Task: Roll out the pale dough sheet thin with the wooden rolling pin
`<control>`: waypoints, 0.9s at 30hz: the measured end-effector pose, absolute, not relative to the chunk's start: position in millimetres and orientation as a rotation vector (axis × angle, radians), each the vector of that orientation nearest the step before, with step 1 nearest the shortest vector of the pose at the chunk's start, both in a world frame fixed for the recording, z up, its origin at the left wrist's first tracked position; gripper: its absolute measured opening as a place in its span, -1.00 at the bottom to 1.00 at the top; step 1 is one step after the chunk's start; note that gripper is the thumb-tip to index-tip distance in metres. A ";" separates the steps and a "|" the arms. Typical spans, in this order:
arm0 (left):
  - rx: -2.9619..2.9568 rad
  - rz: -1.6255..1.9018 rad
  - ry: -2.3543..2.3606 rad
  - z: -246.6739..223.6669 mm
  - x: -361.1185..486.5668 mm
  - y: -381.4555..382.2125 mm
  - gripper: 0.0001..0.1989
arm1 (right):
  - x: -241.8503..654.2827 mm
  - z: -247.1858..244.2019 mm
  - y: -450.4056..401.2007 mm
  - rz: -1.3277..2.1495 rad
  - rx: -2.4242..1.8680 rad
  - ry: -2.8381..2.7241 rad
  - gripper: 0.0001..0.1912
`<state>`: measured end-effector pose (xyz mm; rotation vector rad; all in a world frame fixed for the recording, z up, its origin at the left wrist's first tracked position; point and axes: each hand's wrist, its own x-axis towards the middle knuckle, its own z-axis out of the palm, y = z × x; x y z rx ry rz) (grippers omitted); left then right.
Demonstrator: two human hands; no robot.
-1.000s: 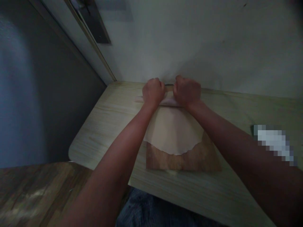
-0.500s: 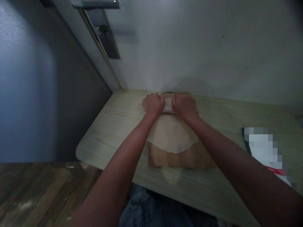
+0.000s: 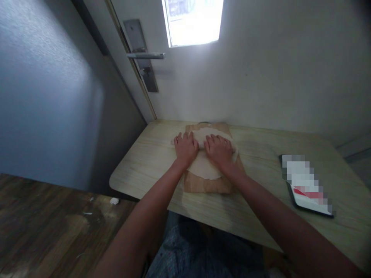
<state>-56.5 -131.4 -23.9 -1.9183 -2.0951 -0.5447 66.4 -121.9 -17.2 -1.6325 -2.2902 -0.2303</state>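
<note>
A pale wooden rolling pin (image 3: 201,146) lies crosswise on a thin, wide sheet of dough (image 3: 205,168). My left hand (image 3: 186,147) curls over the pin's left part, and my right hand (image 3: 219,151) is over its right part, fingers slightly apart and bent across it. The pin's left end pokes out past my left hand. Beneath the dough is a brown wooden cutting board (image 3: 203,185), with a metal handle (image 3: 205,122) at its far edge. Some of the dough hangs past the board's right side. My hands hide most of the pin.
The board rests on a light wood table (image 3: 136,162) pushed against a white door with a lever handle (image 3: 146,56) and a bright window pane (image 3: 195,23). A dark-edged phone or tablet (image 3: 304,185), its screen blurred, lies at right. A grey panel (image 3: 52,108) stands left.
My hands and the rolling pin have come back from the board's far edge toward me. My fingers are less tightly closed. The view has tilted up, showing the window pane.
</note>
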 end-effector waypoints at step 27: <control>-1.878 -0.556 -2.383 -6.8 -52.4 -14.5 -0.55 | 56.0 0.3 -15.9 -0.220 -1.747 -2.328 -0.61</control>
